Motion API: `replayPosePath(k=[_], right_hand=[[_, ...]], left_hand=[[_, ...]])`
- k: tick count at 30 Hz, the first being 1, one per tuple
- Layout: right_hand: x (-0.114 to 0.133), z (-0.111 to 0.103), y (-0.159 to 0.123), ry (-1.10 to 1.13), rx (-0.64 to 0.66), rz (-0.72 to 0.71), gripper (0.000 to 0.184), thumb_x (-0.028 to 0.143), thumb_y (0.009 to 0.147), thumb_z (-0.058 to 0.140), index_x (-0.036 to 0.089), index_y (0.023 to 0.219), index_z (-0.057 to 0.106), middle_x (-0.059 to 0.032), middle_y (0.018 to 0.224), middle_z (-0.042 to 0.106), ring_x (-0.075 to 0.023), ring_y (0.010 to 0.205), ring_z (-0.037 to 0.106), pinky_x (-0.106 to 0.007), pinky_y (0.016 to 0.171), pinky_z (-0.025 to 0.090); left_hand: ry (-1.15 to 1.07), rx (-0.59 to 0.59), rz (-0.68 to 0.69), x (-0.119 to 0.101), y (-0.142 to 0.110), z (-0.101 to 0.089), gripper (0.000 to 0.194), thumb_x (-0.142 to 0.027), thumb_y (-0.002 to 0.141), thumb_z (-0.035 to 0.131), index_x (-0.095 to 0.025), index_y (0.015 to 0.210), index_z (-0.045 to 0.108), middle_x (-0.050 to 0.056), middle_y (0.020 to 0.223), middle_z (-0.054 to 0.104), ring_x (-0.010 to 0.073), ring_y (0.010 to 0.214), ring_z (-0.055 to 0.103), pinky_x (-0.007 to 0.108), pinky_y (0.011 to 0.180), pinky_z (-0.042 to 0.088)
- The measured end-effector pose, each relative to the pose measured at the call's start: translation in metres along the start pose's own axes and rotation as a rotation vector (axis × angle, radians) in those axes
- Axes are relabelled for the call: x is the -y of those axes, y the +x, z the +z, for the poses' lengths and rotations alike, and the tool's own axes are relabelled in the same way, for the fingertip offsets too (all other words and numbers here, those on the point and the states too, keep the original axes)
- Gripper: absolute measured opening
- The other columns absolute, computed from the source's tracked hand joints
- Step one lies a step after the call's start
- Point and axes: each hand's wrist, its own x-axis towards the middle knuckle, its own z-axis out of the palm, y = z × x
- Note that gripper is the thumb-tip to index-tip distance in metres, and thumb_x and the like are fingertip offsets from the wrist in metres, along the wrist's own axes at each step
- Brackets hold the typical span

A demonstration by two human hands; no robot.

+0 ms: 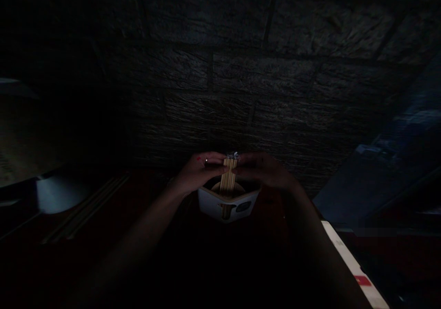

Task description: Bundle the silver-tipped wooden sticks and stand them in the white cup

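Note:
In dim light, my left hand (201, 171) and my right hand (260, 167) hold a bundle of pale wooden chopsticks (228, 178) between them. The fingers of both hands are closed around its upper end, where something shiny (233, 155) like foil or clear wrap shows. The bundle stands nearly upright, its lower part down inside a white container (210, 203). Through a dark cutout in the container's front wall, more of the sticks can be seen. A second, oval opening lies to the right of that cutout.
Behind the container rises a dark brick-patterned wall (237, 75). Several long thin sticks (89, 205) lie on the dark red table at left, near a pale rounded object (58, 194). On the right is a white strip-like edge (347, 254) with a red mark.

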Motion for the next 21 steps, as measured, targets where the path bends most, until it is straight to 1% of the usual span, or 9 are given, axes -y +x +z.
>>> replayPosePath(k=[4,10,15,18,21], right_hand=[[0.000,-0.001,0.000,0.034,0.003,-0.014,0.021,0.027,0.072,0.075,0.018,0.091,0.071,-0.0013,0.090,0.071,-0.0115,0.078,0.063,-0.026,0.073,0.049],[0.004,-0.002,-0.003,0.098,-0.004,0.034,0.021,0.020,0.070,0.076,0.019,0.091,0.070,0.0008,0.087,0.070,-0.0106,0.077,0.063,-0.025,0.074,0.048],[-0.001,-0.002,-0.001,0.087,-0.043,-0.003,0.028,0.022,0.070,0.077,0.020,0.097,0.069,0.0000,0.089,0.071,-0.0116,0.079,0.063,-0.027,0.077,0.049],[-0.003,-0.002,0.001,0.073,-0.058,-0.016,0.029,0.024,0.070,0.077,0.020,0.098,0.069,-0.0010,0.090,0.071,-0.0126,0.081,0.064,-0.028,0.077,0.049],[-0.003,-0.002,0.001,0.052,-0.052,-0.031,0.028,0.025,0.071,0.076,0.019,0.098,0.069,-0.0023,0.092,0.071,-0.0138,0.083,0.064,-0.029,0.078,0.049]], left_hand=[[-0.030,0.054,0.003,0.004,-0.001,0.006,0.037,-0.025,0.072,0.074,-0.014,0.107,0.066,0.009,0.101,0.073,0.0211,0.096,0.068,0.035,0.089,0.050],[-0.013,0.080,0.009,0.008,-0.001,0.010,0.039,-0.027,0.073,0.073,-0.015,0.109,0.066,0.009,0.101,0.074,0.0212,0.093,0.069,0.033,0.083,0.052],[0.014,0.075,0.021,0.011,-0.001,0.010,0.032,-0.028,0.074,0.072,-0.014,0.103,0.067,0.008,0.101,0.074,0.0212,0.092,0.069,0.033,0.082,0.052],[0.027,0.077,0.041,0.013,0.000,0.010,0.028,-0.028,0.075,0.070,-0.015,0.100,0.069,0.008,0.100,0.074,0.0211,0.093,0.069,0.033,0.083,0.051],[0.027,0.081,0.040,0.013,0.000,0.010,0.028,-0.028,0.076,0.070,-0.015,0.100,0.069,0.008,0.101,0.074,0.0213,0.093,0.069,0.033,0.084,0.051]])
